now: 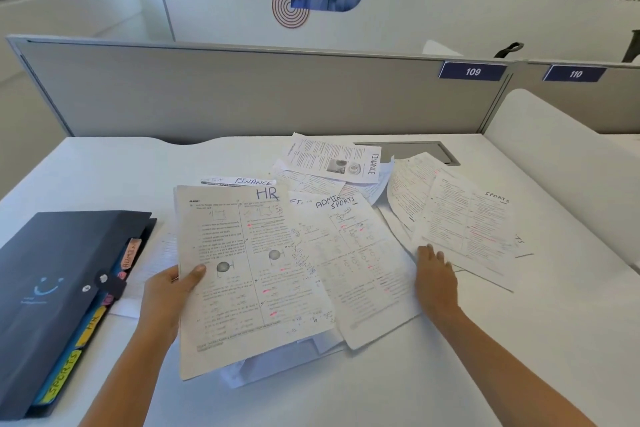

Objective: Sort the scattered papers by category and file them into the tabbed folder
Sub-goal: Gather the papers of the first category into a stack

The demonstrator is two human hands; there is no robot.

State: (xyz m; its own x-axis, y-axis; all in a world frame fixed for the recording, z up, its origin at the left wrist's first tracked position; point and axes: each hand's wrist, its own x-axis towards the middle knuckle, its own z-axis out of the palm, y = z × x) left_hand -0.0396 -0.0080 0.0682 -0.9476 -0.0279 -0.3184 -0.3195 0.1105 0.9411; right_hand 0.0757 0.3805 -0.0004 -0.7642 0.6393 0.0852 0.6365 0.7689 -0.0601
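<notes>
One big white desk [519,357] taking up most of the view, grey partition [242,90] running along the far edge. Next down in size: dark tabbed folder [52,288] on the left side of the desk, lying flat with its cover down, coloured tabs poking out of its right edge. Can read an ADMIN tab [130,255] nearest the back, a yellow HR tab [90,324] in the middle and a SPORTS tab [62,376] nearest the front. Then the scattered papers [356,270], sprawled in an overlapping heap across the middle and right of the desk, just beside the folder. Biggest of them: the HR sheet [249,288], marked in blue pen at its top corner, held up off the pile and tilted toward the camera. Gripped at its left edge by the left hand [169,295], thumb on the printed face, other fingers hidden behind. Over on the right, a SPORTS sheet [467,225] lying on top of other pages, with the right hand [434,274] resting flat at its near-left edge, fingers straight, grasping nothing. Further back, a FINANCE sheet [332,158] topping the heap, turned sideways. Smallest of all, up on the partition: blue 109 plate [472,71] and 110 plate [575,74].
</notes>
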